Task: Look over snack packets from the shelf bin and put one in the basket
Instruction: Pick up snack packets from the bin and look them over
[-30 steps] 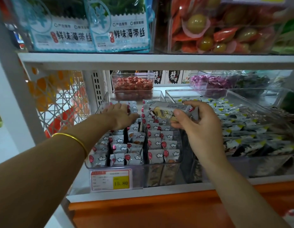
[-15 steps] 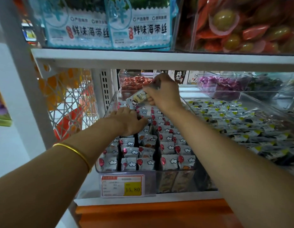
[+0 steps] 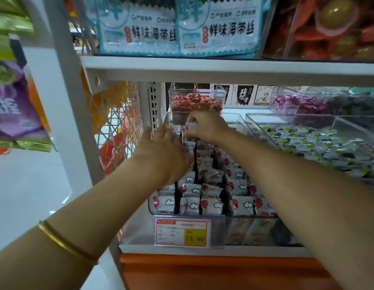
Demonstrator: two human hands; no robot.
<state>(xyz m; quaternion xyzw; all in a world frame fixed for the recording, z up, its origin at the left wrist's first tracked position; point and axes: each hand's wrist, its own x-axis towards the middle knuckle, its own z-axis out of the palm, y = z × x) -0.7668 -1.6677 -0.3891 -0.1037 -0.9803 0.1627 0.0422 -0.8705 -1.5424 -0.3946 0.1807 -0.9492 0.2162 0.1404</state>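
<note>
A clear shelf bin (image 3: 230, 218) holds several rows of small white snack packets (image 3: 211, 204) with cloud and red balloon prints. My right hand (image 3: 204, 126) reaches to the back of the bin and pinches one white packet (image 3: 190, 127) by its end. My left hand (image 3: 163, 149) lies flat on the packets in the left rows, fingers straight. No basket shows in this view.
A price tag (image 3: 183, 232) reading 15.80 hangs on the bin's front. Behind stands a clear box of red sweets (image 3: 195, 101); to the right, a bin of dark and white packets (image 3: 319, 147). The shelf above (image 3: 223, 69) carries blue seaweed bags. A wire mesh panel (image 3: 117, 130) closes the left side.
My right hand has carried its packet from above the front rows to the back of the bin and lowered it there. My left hand has slid a little further back over the rows.
</note>
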